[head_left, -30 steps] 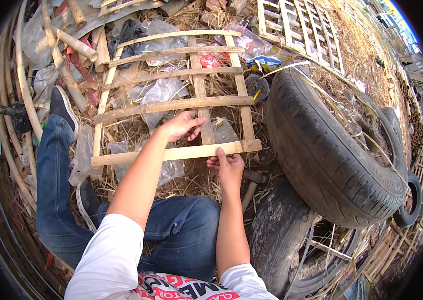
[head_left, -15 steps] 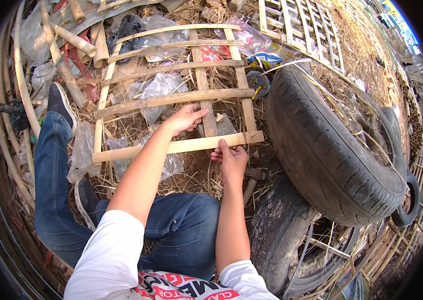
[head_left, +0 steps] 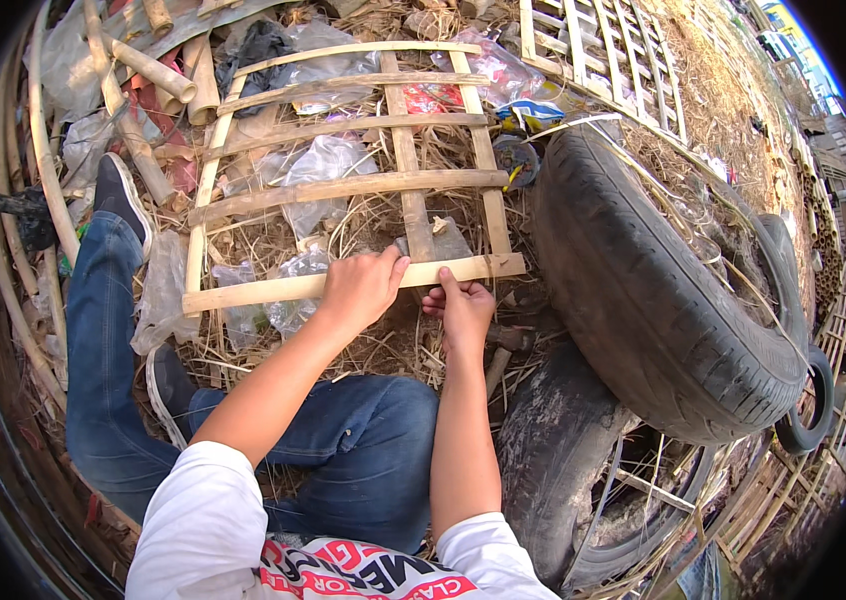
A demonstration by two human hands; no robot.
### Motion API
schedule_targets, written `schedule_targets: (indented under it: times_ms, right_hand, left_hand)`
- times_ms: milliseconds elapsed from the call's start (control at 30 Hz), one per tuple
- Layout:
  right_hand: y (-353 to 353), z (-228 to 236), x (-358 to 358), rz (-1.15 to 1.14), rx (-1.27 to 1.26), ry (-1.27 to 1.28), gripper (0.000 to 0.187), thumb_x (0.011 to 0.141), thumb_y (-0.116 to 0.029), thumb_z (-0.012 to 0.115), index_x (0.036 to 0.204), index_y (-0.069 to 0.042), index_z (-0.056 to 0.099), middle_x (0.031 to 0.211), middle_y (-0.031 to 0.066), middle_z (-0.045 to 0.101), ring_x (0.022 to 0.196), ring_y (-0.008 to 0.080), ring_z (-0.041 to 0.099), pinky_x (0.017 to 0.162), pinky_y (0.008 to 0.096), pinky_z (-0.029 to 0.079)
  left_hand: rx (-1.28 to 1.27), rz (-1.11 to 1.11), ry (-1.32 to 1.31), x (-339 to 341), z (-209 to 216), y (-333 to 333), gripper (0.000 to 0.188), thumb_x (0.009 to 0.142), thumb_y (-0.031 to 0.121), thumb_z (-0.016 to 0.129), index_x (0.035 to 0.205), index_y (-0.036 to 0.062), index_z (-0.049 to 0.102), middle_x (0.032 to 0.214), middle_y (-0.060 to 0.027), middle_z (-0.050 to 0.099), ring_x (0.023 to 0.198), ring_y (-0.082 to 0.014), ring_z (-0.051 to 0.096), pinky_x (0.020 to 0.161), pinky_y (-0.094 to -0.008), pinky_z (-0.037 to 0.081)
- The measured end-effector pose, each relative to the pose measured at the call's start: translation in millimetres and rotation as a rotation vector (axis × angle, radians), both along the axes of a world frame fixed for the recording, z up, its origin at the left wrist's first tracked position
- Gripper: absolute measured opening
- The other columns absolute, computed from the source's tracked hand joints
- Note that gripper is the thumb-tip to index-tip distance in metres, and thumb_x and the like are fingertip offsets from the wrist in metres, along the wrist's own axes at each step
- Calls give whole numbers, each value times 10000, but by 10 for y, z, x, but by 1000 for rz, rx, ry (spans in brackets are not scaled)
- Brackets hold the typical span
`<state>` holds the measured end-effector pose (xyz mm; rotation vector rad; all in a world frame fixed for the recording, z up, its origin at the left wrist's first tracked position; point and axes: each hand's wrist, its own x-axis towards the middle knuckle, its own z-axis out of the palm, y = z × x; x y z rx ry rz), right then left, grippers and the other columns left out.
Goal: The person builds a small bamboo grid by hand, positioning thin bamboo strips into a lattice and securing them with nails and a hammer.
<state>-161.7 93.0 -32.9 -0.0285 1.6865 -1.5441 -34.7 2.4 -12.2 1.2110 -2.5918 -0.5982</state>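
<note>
A ladder-like frame of pale bamboo slats lies in front of me, with several crosswise slats over long side strips. Its nearest crosswise slat is the lightest and widest. My left hand is closed over this slat, left of where the inner upright strip meets it; its fingertips are hidden behind the slat. Just to the right, my right hand pinches the same slat, thumb on top and the other fingers curled below. What lies under those curled fingers is hidden.
Two worn tyres, one upper and one lower, stand close on my right. A hammer lies beside my right hand. Plastic bags and straw cover the ground. Bamboo poles lie left; another lattice is far right.
My left hand has moved down from the inner upright strip to the nearest slat and closed over it. My right hand stays at the slat. The frame has barely shifted.
</note>
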Motion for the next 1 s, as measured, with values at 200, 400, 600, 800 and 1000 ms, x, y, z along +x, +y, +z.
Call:
schedule_targets:
  times_ms: [200,400,600,800,1000]
  right_hand:
    - [-6,-4,17,4,-14,-12,273,884,-191,719,801,17,564,665,109,647,512,168,641,459,272,541]
    - [-6,-50,37,-16,-43,-21,293,876,-210,731,782,3,554,646,102,637,508,161,635,447,271,535]
    - [105,123,98,77,157,626,325,829,-239,773,718,-15,565,561,86,601,503,187,614,483,320,489]
    - [-262,402,-8,406,238,1254,278,759,-227,771,911,-62,608,905,126,657,858,319,637,769,431,494]
    - [-709,581,-24,724,570,1193,458,738,-298,789,1017,-30,544,867,157,696,807,340,694,734,432,547]
  left_hand:
    - [20,14,-67,-11,-41,-25,476,995,333,448,711,27,677,648,-201,642,583,-383,637,568,-470,518]
    - [32,17,-111,-27,-43,-34,546,995,350,428,647,6,670,624,-220,632,573,-382,638,569,-468,523]
    - [-6,-28,-102,-35,-5,-68,572,991,355,423,605,16,675,588,-214,623,552,-378,639,550,-467,525]
    - [-9,-7,-135,-15,-54,-64,568,984,360,430,606,19,679,600,-215,635,559,-372,650,566,-469,535]
    - [-32,-25,-139,-44,-57,-68,533,972,347,457,609,26,682,602,-205,639,559,-368,652,566,-464,539]
